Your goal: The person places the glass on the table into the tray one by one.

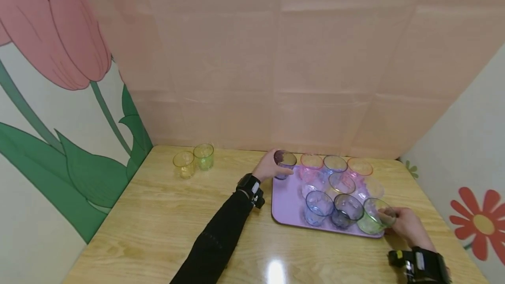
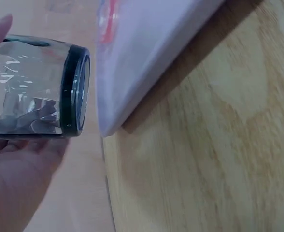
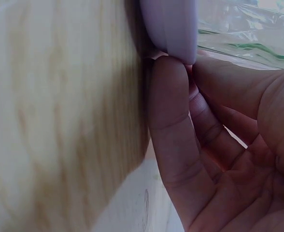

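Observation:
My left hand [image 1: 268, 168] grips a dark-tinted glass [image 1: 286, 160] at the back left corner of the purple tray [image 1: 287, 205]. In the left wrist view this glass [image 2: 33, 92] lies between thumb and fingers, its dark rim pointing toward the tray corner. At the front right corner, my right hand [image 1: 410, 225] pinches the tray edge, thumb above and fingers below, as the right wrist view shows at the tray rim [image 3: 173, 29]. A green-tinted glass [image 1: 370, 225] stands on the tray right beside that thumb, overlapping it in the head view.
Several more tinted glasses crowd the tray's middle and right, among them a blue one [image 1: 315, 216] and a dark grey one [image 1: 344, 218] along the front. Apart, at the table's back left, stand a yellow glass [image 1: 184, 168] and a green glass [image 1: 204, 159]. A cloth-covered wall [image 1: 252, 78] rises behind.

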### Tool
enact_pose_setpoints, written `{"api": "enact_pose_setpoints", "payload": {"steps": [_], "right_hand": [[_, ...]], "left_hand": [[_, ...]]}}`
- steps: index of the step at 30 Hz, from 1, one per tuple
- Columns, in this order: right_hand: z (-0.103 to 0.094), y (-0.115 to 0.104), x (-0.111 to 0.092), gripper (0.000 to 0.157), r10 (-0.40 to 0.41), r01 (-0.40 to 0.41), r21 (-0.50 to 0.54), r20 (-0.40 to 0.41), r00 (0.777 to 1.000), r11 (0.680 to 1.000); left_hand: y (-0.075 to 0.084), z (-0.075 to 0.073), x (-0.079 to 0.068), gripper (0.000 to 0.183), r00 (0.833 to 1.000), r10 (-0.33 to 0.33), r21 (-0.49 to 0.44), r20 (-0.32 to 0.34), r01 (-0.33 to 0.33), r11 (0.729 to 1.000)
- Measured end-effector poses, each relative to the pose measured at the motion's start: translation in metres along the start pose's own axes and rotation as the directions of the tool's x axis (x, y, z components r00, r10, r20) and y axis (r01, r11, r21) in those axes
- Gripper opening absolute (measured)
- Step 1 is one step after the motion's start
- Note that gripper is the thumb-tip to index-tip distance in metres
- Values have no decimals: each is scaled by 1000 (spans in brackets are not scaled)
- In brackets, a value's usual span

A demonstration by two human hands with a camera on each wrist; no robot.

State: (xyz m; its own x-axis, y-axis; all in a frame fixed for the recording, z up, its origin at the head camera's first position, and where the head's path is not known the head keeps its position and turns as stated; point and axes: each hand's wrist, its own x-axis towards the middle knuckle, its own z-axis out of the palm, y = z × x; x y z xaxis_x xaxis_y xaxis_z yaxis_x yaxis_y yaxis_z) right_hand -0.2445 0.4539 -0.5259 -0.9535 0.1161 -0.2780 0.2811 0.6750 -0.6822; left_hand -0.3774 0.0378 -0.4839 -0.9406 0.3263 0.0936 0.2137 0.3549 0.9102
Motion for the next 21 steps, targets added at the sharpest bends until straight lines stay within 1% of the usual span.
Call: {"api": "enact_pose_setpoints", "payload": {"steps": [3, 7, 12, 15, 18, 21], "right_hand": [[0, 0, 0, 37, -1, 1, 6, 3, 1000, 1000], [-1, 0, 1, 39, 4, -4, 14, 14, 1000, 1000], [-1, 0, 1, 42, 8, -8, 5, 5, 1000, 1000], [-1, 0, 1, 41, 7, -7, 0, 1, 1000, 1000], [0, 0, 0, 41, 3, -3, -5, -3, 1000, 1000], [0, 0, -2, 45, -14, 14, -4, -6, 1000, 1000]], "left_hand": [[0, 1, -1, 74, 1000, 0, 30, -11, 0, 1000], [1, 3, -2, 77, 999, -26, 58, -43, 28, 998], [-1, 8, 1, 78, 998, -46, 43, -51, 48, 998], [-2, 10, 2, 76, 999, -30, 42, -40, 31, 999], [-4, 11, 2, 79, 999, 16, 90, -45, -12, 996], [-6, 11, 3, 82, 997, 49, 136, -56, -41, 990]]}}
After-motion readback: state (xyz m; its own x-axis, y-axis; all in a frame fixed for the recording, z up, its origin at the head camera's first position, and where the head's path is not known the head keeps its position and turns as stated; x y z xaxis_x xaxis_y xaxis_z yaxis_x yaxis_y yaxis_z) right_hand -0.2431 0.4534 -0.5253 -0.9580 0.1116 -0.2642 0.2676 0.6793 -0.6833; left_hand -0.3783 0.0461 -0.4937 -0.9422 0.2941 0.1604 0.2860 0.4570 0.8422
